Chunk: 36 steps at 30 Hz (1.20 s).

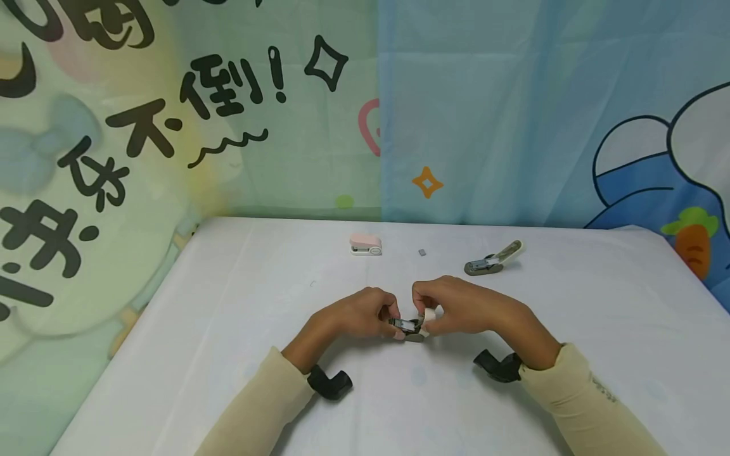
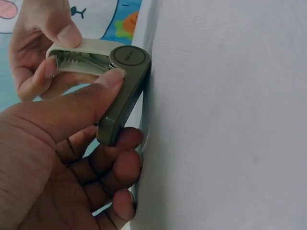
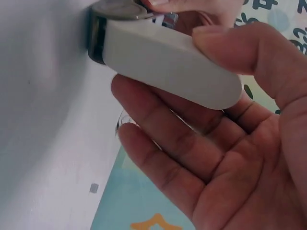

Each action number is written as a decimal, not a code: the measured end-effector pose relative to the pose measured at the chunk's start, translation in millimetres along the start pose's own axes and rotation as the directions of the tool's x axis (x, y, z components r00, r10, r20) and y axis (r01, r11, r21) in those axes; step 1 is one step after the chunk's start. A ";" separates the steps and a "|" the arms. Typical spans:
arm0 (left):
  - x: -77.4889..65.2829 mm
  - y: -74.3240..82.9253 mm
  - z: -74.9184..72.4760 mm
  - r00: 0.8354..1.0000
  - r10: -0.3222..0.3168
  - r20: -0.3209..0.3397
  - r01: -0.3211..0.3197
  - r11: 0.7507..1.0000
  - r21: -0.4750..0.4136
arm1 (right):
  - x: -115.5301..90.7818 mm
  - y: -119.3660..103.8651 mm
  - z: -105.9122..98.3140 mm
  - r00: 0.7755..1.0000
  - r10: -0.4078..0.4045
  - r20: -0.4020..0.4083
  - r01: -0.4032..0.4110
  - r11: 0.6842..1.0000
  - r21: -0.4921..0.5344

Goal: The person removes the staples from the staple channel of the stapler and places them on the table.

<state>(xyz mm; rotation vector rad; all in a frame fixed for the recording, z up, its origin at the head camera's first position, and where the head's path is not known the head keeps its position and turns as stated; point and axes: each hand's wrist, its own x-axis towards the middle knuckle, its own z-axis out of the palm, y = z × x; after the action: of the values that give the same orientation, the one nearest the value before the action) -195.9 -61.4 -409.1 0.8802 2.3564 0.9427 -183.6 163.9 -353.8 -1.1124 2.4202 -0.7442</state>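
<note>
Both hands hold one stapler (image 1: 415, 337) low over the middle of the white table, its cream top swung up from its dark green base. My left hand (image 1: 365, 313) pinches the green base (image 2: 125, 93) between thumb and fingers, as the left wrist view shows. On the other side, my right hand (image 1: 464, 307) grips the cream top (image 3: 168, 64), thumb on one edge and fingers on the other. A spring shows inside the raised top in the left wrist view. From above, fingers partly cover the stapler.
Farther back on the table (image 1: 274, 266) lies a pink-and-white stapler (image 1: 365, 244), closed. A second green-and-cream stapler (image 1: 493, 258) lies opened at back right. Between them is a small grey piece (image 1: 422, 252). Patterned curtains (image 1: 485, 114) hang behind the table.
</note>
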 end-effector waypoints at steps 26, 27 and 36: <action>-0.8 0.6 -1.9 1.000 -0.006 -0.007 0.006 1.000 -0.001 | -9.3 5.1 -5.6 0.993 0.019 -0.120 -0.042 0.981 -0.188; -0.8 0.2 -1.9 1.000 -0.008 -0.008 0.008 1.000 -0.003 | -7.6 2.5 -4.5 0.991 -0.004 -0.137 -0.024 0.979 -0.202; -0.6 -1.4 -1.5 1.000 -0.021 -0.003 0.021 1.000 -0.011 | 7.0 -0.1 17.9 0.986 -0.126 -0.106 0.094 0.960 -0.263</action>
<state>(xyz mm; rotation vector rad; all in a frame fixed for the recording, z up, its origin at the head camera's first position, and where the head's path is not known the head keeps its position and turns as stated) -196.9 -63.3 -409.0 0.8495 2.3559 0.9482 -178.4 152.9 -368.6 -1.3461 2.6328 -0.5557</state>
